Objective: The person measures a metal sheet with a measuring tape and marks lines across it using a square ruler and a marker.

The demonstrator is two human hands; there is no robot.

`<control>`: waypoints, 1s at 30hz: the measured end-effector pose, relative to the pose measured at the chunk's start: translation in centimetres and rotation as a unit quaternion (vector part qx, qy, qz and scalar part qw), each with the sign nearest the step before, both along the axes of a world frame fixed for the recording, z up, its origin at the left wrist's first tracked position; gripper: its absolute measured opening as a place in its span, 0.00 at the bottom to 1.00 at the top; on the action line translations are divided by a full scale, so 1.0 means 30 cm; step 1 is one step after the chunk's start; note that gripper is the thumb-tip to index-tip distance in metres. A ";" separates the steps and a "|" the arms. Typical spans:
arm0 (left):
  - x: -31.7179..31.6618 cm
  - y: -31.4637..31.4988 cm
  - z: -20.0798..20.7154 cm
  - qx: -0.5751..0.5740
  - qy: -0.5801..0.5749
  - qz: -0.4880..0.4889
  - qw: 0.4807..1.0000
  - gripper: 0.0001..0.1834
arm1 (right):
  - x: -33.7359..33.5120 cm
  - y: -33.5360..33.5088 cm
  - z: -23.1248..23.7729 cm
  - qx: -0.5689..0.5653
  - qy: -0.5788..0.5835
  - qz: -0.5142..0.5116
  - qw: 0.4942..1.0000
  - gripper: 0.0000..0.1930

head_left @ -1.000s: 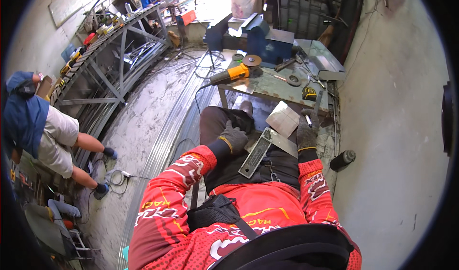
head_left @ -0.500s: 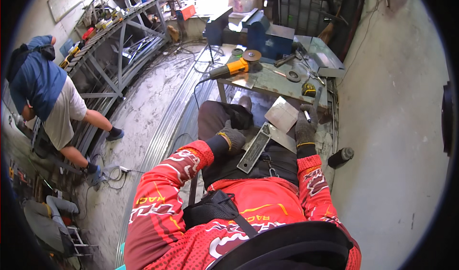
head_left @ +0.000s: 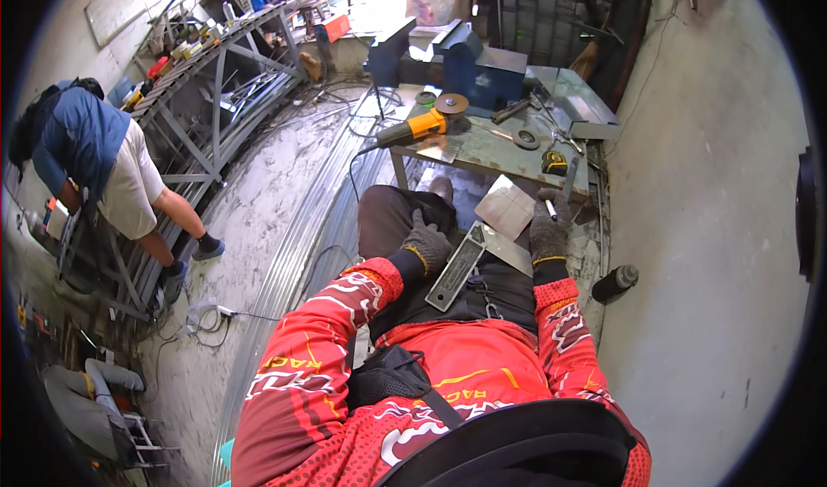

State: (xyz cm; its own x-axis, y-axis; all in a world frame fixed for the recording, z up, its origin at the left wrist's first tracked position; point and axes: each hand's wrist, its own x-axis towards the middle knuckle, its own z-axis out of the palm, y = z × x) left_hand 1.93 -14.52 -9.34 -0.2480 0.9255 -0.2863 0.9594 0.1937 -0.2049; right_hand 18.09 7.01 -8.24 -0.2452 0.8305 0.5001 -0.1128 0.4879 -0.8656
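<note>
My left hand [head_left: 428, 244], in a dark grey knit glove, lies on my left thigh beside a try square. Its index finger stretches forward, and nothing shows in the hand. The square's thick metal stock [head_left: 457, 271] slants across my lap, and its blade [head_left: 508, 250] runs toward my right hand. Beyond it, a square metal plate [head_left: 506, 206] rests tilted over my knees. My right hand [head_left: 548, 233], gloved too, is closed around a white marker [head_left: 551, 210] at the plate's right side. A grey metal strip [head_left: 571, 177] rises just past that hand.
Ahead stands a low metal workbench [head_left: 482, 155] with a yellow angle grinder [head_left: 418, 128], a blue vise [head_left: 482, 73] and a tape measure [head_left: 554, 162]. A dark bottle [head_left: 614, 284] stands by the right wall. Long metal profiles [head_left: 289, 267] lie left. A co-worker [head_left: 95, 159] bends at a rack.
My left hand has shifted right along the thigh, closer to the try square, and its index finger now points forward. The co-worker at left has bent lower. My right hand stays nearly still.
</note>
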 end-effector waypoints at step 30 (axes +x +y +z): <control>0.018 -0.021 0.186 -0.087 -0.034 -0.040 0.995 0.16 | 0.012 0.024 -0.032 0.011 0.012 0.010 1.000 0.08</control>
State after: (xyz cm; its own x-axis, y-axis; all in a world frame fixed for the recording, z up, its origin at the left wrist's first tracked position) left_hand 2.47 -15.16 -3.76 -0.1503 0.8765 -0.4574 0.9831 0.0836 -0.1629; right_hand 18.46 7.73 -9.20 -0.2500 0.8138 0.5246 -0.1431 0.5048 -0.8513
